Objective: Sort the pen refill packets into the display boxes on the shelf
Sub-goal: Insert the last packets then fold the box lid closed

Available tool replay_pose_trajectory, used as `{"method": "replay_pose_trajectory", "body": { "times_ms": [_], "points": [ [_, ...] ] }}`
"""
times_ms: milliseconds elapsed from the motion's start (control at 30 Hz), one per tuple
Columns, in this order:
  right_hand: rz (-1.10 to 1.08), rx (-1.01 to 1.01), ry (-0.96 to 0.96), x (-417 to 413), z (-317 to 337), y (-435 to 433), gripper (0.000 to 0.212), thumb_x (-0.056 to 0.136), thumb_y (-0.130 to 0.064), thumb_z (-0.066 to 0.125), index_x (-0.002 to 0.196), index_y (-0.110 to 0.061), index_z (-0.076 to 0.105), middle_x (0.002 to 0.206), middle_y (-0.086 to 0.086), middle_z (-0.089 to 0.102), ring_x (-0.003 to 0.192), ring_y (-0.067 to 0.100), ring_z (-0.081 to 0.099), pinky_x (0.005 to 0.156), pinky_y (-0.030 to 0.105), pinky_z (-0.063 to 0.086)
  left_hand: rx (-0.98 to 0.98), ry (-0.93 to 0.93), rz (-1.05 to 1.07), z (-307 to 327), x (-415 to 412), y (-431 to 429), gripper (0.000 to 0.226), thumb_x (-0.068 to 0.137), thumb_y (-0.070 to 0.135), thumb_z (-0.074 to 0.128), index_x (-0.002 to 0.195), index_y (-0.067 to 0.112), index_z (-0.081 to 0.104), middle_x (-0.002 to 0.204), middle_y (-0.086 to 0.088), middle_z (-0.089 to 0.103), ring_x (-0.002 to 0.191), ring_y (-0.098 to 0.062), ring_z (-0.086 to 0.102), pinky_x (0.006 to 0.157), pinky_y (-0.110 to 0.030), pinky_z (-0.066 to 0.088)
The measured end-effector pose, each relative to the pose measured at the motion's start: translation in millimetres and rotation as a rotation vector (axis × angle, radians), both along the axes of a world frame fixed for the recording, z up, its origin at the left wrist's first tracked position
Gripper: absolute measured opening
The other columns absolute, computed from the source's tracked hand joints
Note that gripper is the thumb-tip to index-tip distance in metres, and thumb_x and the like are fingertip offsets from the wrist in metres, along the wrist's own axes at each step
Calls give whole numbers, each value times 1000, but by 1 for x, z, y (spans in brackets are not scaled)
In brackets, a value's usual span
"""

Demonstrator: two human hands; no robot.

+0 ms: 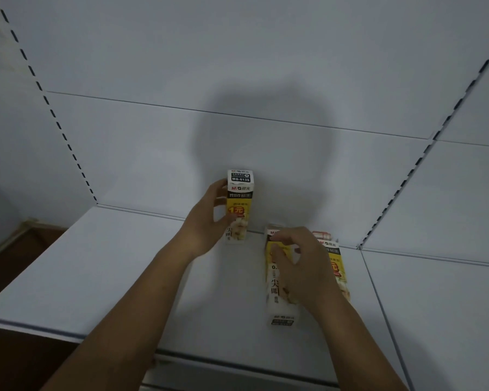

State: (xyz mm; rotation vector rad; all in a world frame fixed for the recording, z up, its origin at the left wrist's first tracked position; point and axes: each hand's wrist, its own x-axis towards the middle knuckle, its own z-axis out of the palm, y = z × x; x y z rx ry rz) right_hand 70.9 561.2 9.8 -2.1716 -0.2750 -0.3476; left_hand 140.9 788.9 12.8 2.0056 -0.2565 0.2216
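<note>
A tall yellow and white refill box [239,198] stands upright near the back of the white shelf [119,266]. My left hand [209,221] grips its left side and front. A second yellow and white box [277,292] lies flat on the shelf to the right, its length running toward me. My right hand [299,263] is curled over its far end, fingers touching or pinching the top. A third box [335,261] lies just right of it, partly hidden behind my right hand.
The shelf's white back panel [237,66] rises behind the boxes, with slotted uprights at left [54,114] and right [424,165]. A neighbouring shelf section [441,306] continues to the right. Brown floor [17,263] shows at the lower left, below the shelf's edge.
</note>
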Motion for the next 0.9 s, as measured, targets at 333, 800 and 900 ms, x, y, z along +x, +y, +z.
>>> {"method": "replay_pose_trajectory", "body": {
  "times_ms": [333, 800, 900],
  "points": [
    [-85, -82, 157, -4, 0, -12, 27, 95, -33, 72, 121, -36, 63, 122, -12, 57, 112, 5, 55, 93, 27, 48, -123, -77, 157, -10, -1, -2, 100, 83, 20, 88, 158, 37, 26, 140, 2, 44, 123, -8, 53, 76, -13, 53],
    [-14, 128, 299, -13, -32, 15, 112, 79, -12, 88, 162, -35, 16, 158, -3, 29, 129, 5, 43, 85, -4, 41, -97, 457, -93, -28, -73, -67, 58, 102, 39, 64, 154, 23, 45, 141, -1, 60, 112, -11, 66, 75, -18, 59],
    [-44, 240, 189, -16, -36, 16, 113, 75, -8, 90, 157, -44, 20, 152, -7, 41, 128, 0, 51, 95, 7, 50, -228, 517, -63, -26, -69, -74, 64, 101, 37, 67, 156, 22, 40, 139, -3, 65, 112, -11, 68, 73, -16, 57]
  ]
}}
